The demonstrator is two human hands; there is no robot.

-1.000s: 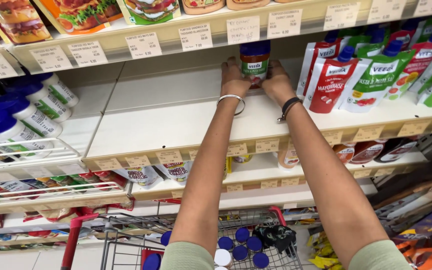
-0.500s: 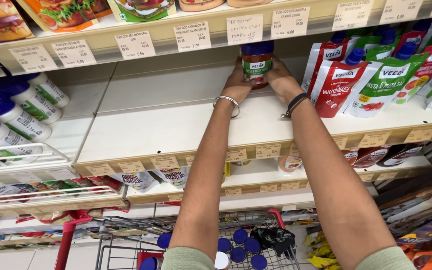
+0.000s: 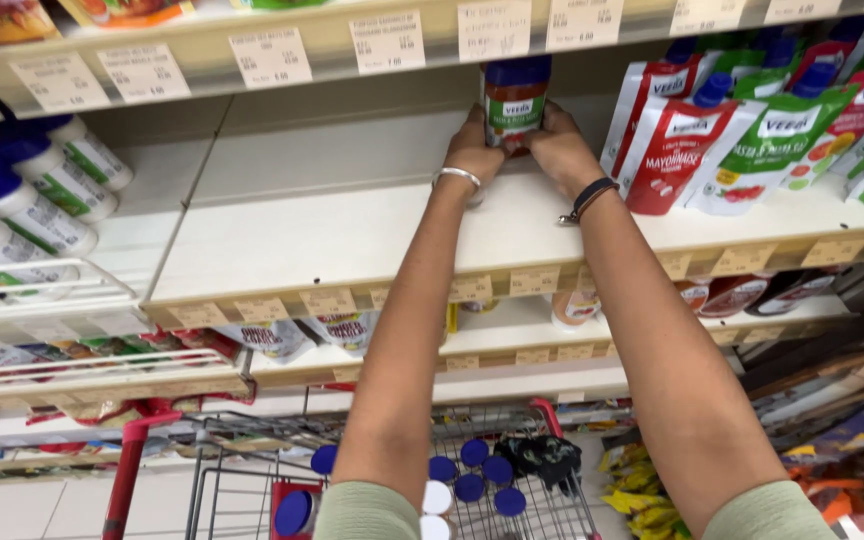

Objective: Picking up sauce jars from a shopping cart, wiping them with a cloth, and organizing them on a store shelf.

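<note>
Sage-green short sleeves; silver bangle on left wrist — black band on right.

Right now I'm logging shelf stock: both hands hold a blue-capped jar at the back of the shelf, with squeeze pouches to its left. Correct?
Not quite. The head view shows the pouches to the right of the jar; both the left hand and right hand do hold it.

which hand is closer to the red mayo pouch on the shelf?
Right. The right hand grips the jar on the side facing the red pouch, just short of it. The left hand holds the jar's far side.
</note>
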